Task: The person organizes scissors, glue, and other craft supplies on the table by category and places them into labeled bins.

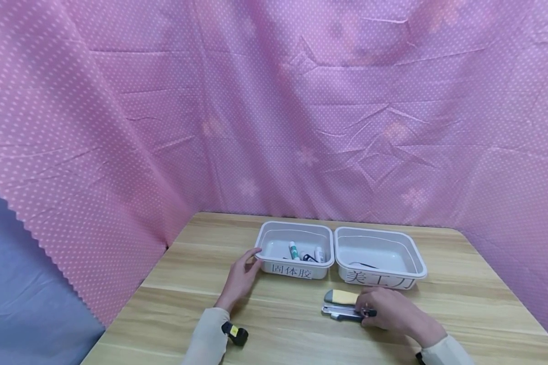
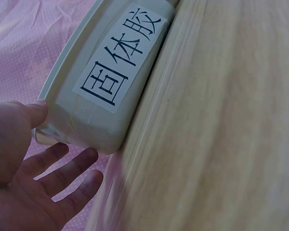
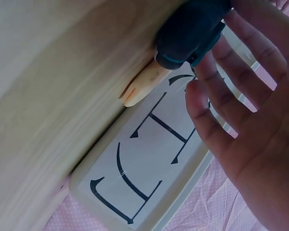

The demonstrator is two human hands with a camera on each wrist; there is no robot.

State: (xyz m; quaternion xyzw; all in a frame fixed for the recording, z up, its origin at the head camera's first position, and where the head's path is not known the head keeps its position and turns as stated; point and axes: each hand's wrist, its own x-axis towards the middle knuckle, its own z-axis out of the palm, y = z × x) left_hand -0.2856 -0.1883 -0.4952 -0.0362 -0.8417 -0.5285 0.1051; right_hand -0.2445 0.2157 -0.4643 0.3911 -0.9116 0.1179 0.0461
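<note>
My left hand (image 1: 241, 280) touches the near left corner of a white plastic box (image 1: 297, 269), thumb at the rim and the other fingers loosely spread beside it. That box carries a label (image 2: 120, 57) in Chinese characters and contains several glue sticks (image 1: 294, 251). My right hand (image 1: 388, 309) grips the end of a dark utility knife (image 3: 192, 36) between thumb and fingers. Next to it on the table lie a yellow-and-grey utility knife (image 1: 343, 296) and a silver one (image 1: 337, 309), their right ends partly hidden by the hand.
To the right stands a second white box (image 1: 420, 271), also labelled, with a thin dark-and-light item (image 1: 363, 264) inside. Both boxes sit side by side towards the back of the wooden table (image 1: 173, 299). A pink dotted curtain (image 1: 301, 126) hangs behind.
</note>
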